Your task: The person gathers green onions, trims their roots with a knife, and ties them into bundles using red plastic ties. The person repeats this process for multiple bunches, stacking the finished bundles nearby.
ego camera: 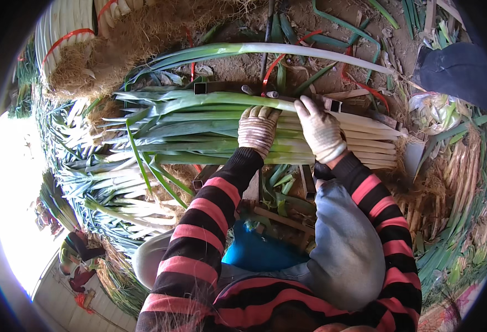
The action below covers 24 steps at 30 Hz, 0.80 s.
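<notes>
A row of long Welsh onions lies side by side before me, green leaves to the left, white stems and roots to the right. My left hand, in a knitted glove, rests on the row with bent fingers by the near side of the farthest stalk. Whether it grips anything cannot be told. My gloved right hand has its fingers over that stalk's pale stem; its thumb is hidden. Square metal tubes show beside and under the row. Beyond it, one separate onion lies across the ground.
Tied onion bundles with red bands stand far left. Loose onions are heaped left; more stalks lie right. Red straps trail over the soil. A blue thing is between my knees. Another person is lower left.
</notes>
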Each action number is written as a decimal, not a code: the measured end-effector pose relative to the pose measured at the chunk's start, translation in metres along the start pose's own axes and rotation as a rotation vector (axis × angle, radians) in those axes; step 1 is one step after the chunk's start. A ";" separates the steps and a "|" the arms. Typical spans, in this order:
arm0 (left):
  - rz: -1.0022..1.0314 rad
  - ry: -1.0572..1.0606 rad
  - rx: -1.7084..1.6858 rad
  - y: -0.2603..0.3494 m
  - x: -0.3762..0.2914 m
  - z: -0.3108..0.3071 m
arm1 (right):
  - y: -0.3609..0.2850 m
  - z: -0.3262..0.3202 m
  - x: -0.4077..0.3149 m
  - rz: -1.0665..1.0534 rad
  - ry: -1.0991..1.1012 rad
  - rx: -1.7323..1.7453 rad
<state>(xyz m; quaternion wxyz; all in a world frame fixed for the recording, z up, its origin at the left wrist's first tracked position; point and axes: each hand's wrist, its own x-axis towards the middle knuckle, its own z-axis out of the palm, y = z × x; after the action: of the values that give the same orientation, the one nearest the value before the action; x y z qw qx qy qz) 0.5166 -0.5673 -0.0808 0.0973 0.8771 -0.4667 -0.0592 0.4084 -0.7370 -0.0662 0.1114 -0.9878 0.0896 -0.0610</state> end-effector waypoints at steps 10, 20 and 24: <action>0.036 -0.115 -0.128 0.000 0.000 -0.015 | 0.001 0.018 0.032 -0.037 -0.186 0.148; 0.103 -0.077 -0.019 -0.011 -0.001 0.002 | 0.118 -0.050 -0.112 0.491 -0.128 0.095; 0.092 -0.086 0.009 -0.014 -0.003 0.000 | 0.202 -0.061 -0.150 0.448 0.040 -0.264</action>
<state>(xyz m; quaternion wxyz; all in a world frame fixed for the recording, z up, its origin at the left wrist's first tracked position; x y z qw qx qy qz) 0.5262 -0.5578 -0.0836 0.0755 0.8517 -0.5107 -0.0901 0.2202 -0.9151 -0.0695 -0.0094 -0.9480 0.3154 -0.0423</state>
